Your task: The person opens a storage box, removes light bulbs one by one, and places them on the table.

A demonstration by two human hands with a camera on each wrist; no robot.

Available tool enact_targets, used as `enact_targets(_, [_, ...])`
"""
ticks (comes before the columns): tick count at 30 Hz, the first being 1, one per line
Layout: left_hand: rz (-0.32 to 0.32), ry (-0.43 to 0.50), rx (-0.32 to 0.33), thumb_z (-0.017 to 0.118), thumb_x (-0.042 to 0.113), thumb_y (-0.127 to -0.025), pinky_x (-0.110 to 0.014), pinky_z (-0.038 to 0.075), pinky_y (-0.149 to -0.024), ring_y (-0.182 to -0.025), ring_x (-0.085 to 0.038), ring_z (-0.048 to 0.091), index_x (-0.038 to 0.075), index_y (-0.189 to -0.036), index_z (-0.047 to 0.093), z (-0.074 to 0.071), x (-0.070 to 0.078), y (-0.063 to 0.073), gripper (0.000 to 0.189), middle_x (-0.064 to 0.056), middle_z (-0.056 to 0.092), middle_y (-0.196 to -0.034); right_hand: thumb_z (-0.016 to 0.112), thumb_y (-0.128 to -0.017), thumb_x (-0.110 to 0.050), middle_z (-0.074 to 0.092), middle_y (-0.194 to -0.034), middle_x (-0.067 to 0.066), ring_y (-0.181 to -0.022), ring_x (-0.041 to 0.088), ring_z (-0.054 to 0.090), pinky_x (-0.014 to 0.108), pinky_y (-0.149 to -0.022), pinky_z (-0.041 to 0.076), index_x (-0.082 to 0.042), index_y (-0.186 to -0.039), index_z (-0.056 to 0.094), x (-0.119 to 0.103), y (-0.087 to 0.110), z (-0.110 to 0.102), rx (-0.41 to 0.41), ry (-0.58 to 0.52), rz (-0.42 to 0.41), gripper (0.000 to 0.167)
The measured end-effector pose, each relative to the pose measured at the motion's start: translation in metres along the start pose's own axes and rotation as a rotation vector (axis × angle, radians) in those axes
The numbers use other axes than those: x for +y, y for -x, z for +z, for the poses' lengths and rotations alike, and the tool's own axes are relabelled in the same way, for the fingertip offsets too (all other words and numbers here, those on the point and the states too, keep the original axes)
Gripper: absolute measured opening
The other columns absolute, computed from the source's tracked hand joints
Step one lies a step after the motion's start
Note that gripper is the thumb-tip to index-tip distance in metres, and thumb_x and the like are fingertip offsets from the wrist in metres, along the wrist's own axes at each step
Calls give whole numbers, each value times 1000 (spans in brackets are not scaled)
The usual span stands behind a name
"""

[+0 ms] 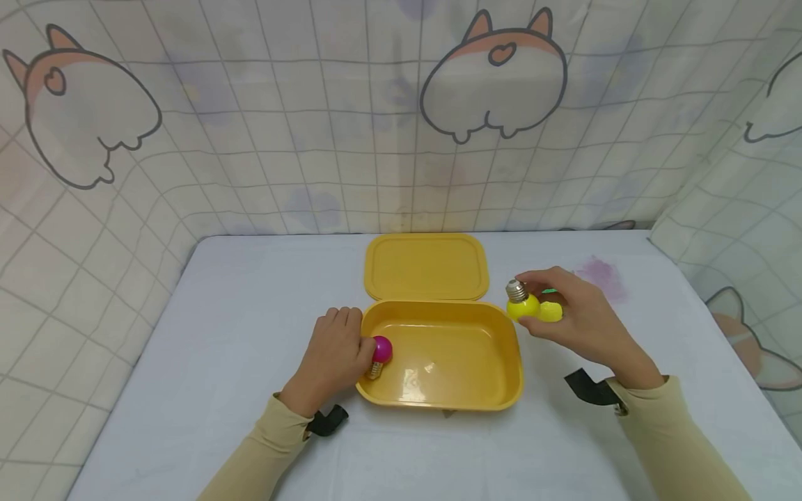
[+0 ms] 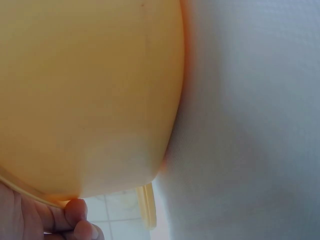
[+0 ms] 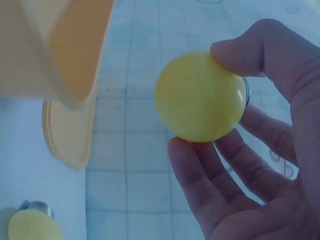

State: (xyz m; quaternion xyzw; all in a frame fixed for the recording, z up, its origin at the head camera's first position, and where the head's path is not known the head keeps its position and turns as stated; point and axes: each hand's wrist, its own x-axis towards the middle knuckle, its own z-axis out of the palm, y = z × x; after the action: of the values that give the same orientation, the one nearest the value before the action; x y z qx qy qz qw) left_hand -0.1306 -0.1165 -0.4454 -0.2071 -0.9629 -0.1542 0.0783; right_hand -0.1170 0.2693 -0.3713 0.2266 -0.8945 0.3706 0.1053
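Observation:
My left hand grips the left rim of an open yellow plastic box; curled fingertips show at the rim in the left wrist view. Inside the box, right by the left thumb, lies a pink light bulb with a metal screw base. Beyond the box's right side, my right hand pinches a yellow light bulb between thumb and fingers, its silver screw base pointing up in the head view. Another yellow bulb lies on the table, partly out of the right wrist view.
A flat yellow lid lies behind the box, against its far edge. Partly hidden by the right hand is something bright green. The white-covered table meets a grid-patterned curtain at the back and sides.

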Motion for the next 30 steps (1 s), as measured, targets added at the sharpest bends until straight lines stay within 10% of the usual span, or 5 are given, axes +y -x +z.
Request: enact_targets(30, [1, -16, 0, 52, 21, -90, -33, 29, -73, -78, -20, 37, 8, -91, 48, 2, -1, 0, 14, -3, 40, -76, 83, -83, -3, 63, -124, 10, -102, -15, 47, -7, -89, 36, -7, -139, 58, 54, 34, -29, 175, 71, 287, 62])
